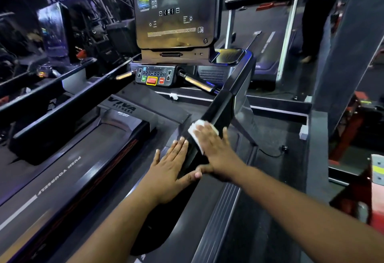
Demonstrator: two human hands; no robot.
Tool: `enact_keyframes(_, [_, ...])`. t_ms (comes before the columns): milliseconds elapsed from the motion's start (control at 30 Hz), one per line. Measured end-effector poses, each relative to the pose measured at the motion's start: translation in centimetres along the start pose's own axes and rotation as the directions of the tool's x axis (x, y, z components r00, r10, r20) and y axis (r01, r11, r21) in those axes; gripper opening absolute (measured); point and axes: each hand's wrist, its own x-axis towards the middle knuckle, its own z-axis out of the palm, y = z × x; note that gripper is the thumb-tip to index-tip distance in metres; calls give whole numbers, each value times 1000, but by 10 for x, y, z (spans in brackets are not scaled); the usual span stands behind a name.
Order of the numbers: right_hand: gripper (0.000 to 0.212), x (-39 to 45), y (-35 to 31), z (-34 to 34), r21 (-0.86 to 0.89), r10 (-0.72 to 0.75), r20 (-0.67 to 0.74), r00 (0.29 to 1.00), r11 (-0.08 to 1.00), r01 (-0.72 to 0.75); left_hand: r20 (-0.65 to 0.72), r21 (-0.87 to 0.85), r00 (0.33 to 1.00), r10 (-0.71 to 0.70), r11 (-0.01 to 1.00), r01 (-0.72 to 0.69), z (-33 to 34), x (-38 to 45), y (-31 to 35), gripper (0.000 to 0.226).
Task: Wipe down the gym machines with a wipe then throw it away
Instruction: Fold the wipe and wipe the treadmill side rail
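On black treadmill side handrail point(220, 106): right hand point(216, 148), fingers flat, pressed white folded wipe point(194, 132) down; rail ran ahead toward console. Left hand point(166, 171) flat beside, fingers straight.

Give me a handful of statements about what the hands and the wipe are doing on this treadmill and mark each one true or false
1. The right hand presses a white wipe on the treadmill's right handrail. True.
2. The left hand holds a spray bottle. False: it lies flat against the handrail's side, holding nothing.
3. The wipe is on the console screen. False: it is on the handrail, well below the screen.
4. The control panel has a red button with a yellow border. True.
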Motion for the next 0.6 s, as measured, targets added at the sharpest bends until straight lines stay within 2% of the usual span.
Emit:
enact_keyframes(100, [123, -7, 11, 4, -68, -26, -20, 999, 997, 25, -8, 24, 1000, 11, 1000, -11, -4, 20, 5, 118])
enact_keyframes(167, [128, 11, 33, -7, -65, 71, -34, 997, 995, -73, -8, 38, 1000, 19, 999, -19, -7, 34, 10, 119])
enact_keyframes(233, [133, 31, 55, -21, 6, 223, -51, 973, 975, -223, -14, 41, 1000, 27, 999, -26, -10, 51, 16, 120])
enact_keyframes(300, [135, 43, 67, -27, 79, 305, -54, 951, 951, -300, -26, 41, 999, 33, 999, -31, -13, 69, 22, 122])
enact_keyframes(400, [134, 35, 68, -21, 104, 284, -35, 958, 955, -279, -31, 25, 999, 32, 999, -31, -17, 91, 30, 127])
enact_keyframes(533, [136, 36, 95, -32, -88, 221, -19, 975, 971, -222, -37, 67, 998, 60, 996, -57, -25, 122, 39, 130])
enact_keyframes(600, [138, 50, 118, -48, -106, 239, -13, 971, 965, -239, -29, 90, 997, 68, 994, -65, -26, 136, 43, 131])
